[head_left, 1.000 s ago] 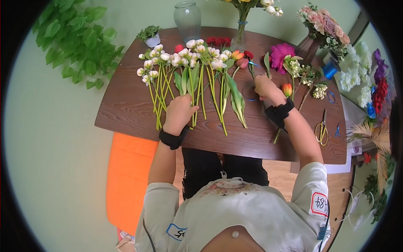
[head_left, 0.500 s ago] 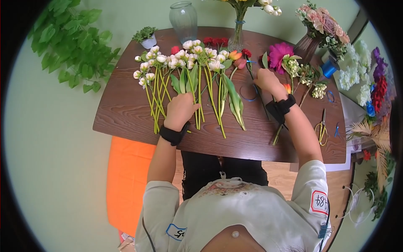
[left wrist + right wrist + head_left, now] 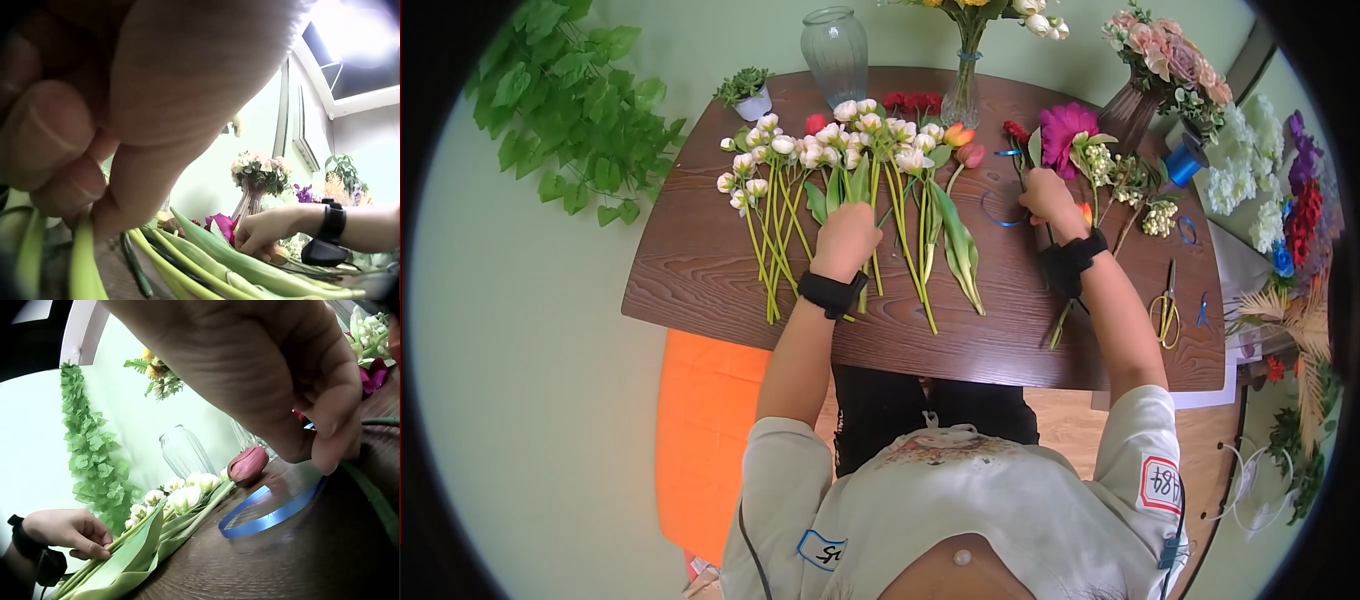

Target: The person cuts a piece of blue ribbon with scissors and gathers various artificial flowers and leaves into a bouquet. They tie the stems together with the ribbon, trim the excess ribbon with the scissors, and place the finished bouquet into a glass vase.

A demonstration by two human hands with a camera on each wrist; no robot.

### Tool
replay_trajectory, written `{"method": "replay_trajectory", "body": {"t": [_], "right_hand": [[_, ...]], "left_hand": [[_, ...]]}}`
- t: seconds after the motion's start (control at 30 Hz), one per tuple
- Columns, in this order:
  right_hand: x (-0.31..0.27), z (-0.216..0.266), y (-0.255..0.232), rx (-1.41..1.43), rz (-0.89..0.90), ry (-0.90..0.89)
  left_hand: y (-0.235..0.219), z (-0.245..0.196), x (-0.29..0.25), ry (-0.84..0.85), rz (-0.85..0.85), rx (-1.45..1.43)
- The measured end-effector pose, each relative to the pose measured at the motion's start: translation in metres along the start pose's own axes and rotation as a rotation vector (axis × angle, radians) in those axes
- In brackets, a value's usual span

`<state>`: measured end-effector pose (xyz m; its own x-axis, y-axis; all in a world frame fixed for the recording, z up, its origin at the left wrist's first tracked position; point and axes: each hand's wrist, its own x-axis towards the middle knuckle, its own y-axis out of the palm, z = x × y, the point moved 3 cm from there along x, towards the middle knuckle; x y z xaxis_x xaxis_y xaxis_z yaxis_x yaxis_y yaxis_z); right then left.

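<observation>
My left hand (image 3: 847,243) is over the middle of the row of white flowers (image 3: 810,145), fingers curled at their green stems. Close up in the left wrist view, thumb and fingertips pinch a bright green stem (image 3: 86,265). Right of the row, my right hand (image 3: 1050,200) pinches the dark stem of a small red flower (image 3: 1015,131). Blue ribbon (image 3: 275,515) curls out from beside those fingertips in the right wrist view. A pinkish-red tulip (image 3: 249,465) lies between the hands, its long leaf (image 3: 956,245) pointing toward me.
A magenta flower (image 3: 1068,135) and white berry sprigs (image 3: 1158,216) lie beyond my right hand. Scissors (image 3: 1167,315) and a blue ribbon spool (image 3: 1186,160) are at the right. Glass vases (image 3: 836,60) and a potted succulent (image 3: 746,92) stand along the back edge.
My right hand has shifted right, bringing the red flower and blue ribbon along, away from the tulips. My left hand has moved slightly right and farther up the stems.
</observation>
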<state>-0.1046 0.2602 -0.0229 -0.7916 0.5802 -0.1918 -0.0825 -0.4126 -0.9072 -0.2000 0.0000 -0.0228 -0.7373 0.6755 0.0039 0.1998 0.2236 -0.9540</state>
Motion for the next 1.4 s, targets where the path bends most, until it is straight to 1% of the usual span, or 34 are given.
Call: {"method": "replay_trajectory", "body": {"t": [0.07, 0.1, 0.17, 0.2, 0.27, 0.33, 0.37, 0.4, 0.43, 0.47, 0.53, 0.57, 0.6, 0.63, 0.67, 0.7, 0.77, 0.8, 0.83, 0.87, 0.9, 0.93, 1.0, 1.07, 1.13, 1.2, 1.23, 1.3, 1.33, 1.4], "right_hand": [[0.003, -0.005, -0.001, -0.002, 0.005, 0.004], [0.003, -0.008, -0.002, -0.002, 0.005, 0.004], [0.002, -0.013, -0.005, 0.027, 0.007, 0.021], [0.002, -0.011, -0.004, 0.028, 0.008, 0.02], [0.002, 0.0, -0.01, -0.257, -0.274, -0.095], [-0.009, 0.029, -0.013, -0.182, -0.366, -0.253], [-0.02, 0.047, -0.014, -0.074, -0.497, -0.543], [-0.045, 0.075, -0.022, 0.281, -0.148, -0.449], [-0.049, 0.088, -0.015, 0.434, 0.07, -0.408], [-0.059, 0.102, -0.01, 0.504, 0.202, -0.416], [-0.067, 0.119, 0.006, 0.665, 0.372, -0.478], [-0.063, 0.124, 0.015, 0.673, 0.371, -0.513], [-0.061, 0.126, 0.021, 0.679, 0.371, -0.549], [-0.058, 0.124, 0.024, 0.679, 0.371, -0.549], [-0.059, 0.124, 0.023, 0.792, 0.322, -0.554], [-0.059, 0.123, 0.021, 0.904, 0.273, -0.557], [-0.057, 0.117, 0.016, 0.935, 0.245, -0.534], [-0.056, 0.113, 0.012, 0.966, 0.213, -0.51], [-0.057, 0.109, 0.008, 0.953, 0.216, -0.487], [-0.06, 0.107, 0.005, 0.952, 0.221, -0.484], [-0.062, 0.104, 0.001, 0.967, 0.234, -0.461], [-0.063, 0.101, -0.002, 0.981, 0.246, -0.438], [-0.064, 0.095, -0.007, 0.981, 0.256, -0.443], [-0.065, 0.089, -0.009, 1.001, 0.248, -0.394], [-0.065, 0.084, -0.009, 1.022, 0.232, -0.397], [-0.064, 0.081, -0.009, 1.081, 0.189, -0.41], [-0.062, 0.08, -0.008, 1.082, 0.19, -0.41], [-0.06, 0.077, -0.005, 1.064, 0.208, -0.419], [-0.059, 0.077, -0.004, 1.067, 0.207, -0.42], [-0.059, 0.078, 0.001, 1.005, 0.254, -0.419]], "left_hand": [[-0.002, 0.003, 0.001, -0.005, -0.099, -0.074], [-0.004, 0.006, 0.0, -0.005, -0.099, -0.074], [-0.016, 0.01, -0.003, 0.012, -0.196, -0.11], [-0.021, 0.009, -0.006, 0.011, -0.196, -0.109], [-0.033, 0.005, -0.015, 0.056, -0.282, -0.182], [-0.035, 0.001, -0.017, 0.051, -0.292, -0.194], [-0.035, -0.002, -0.017, 0.067, -0.308, -0.241], [-0.035, -0.005, -0.017, 0.084, -0.323, -0.288], [-0.036, -0.01, -0.018, 0.137, -0.343, -0.294], [-0.037, -0.015, -0.019, 0.14, -0.342, -0.293], [-0.034, -0.025, -0.018, 0.147, -0.238, -0.444], [-0.031, -0.028, -0.016, 0.157, -0.205, -0.511], [-0.03, -0.03, -0.016, 0.158, -0.206, -0.511], [-0.029, -0.032, -0.016, 0.184, -0.189, -0.585], [-0.031, -0.035, -0.017, 0.209, -0.172, -0.658], [-0.036, -0.035, -0.018, 0.207, -0.172, -0.658], [-0.042, -0.029, -0.017, 0.001, -0.001, -0.899], [-0.037, -0.021, -0.011, -0.002, 0.001, -0.9], [-0.031, -0.01, -0.003, 0.041, -0.127, -0.699], [-0.034, -0.008, -0.001, 0.082, -0.252, -0.495], [-0.029, -0.007, 0.001, -0.007, -0.144, -0.293], [-0.027, -0.007, 0.003, -0.01, -0.143, -0.294], [-0.015, -0.008, 0.008, 0.012, -0.035, -0.001], [-0.005, -0.004, 0.015, 0.041, -0.028, 0.023], [0.002, 0.001, 0.022, 0.073, -0.024, 0.047], [0.004, 0.002, 0.027, 0.105, 0.034, 0.05], [0.004, 0.002, 0.029, 0.104, 0.034, 0.05], [-0.001, 0.001, 0.03, -0.055, 0.103, -0.12], [-0.006, 0.001, 0.029, -0.054, 0.102, -0.117], [-0.025, -0.002, 0.019, -0.058, 0.03, -0.315]]}}
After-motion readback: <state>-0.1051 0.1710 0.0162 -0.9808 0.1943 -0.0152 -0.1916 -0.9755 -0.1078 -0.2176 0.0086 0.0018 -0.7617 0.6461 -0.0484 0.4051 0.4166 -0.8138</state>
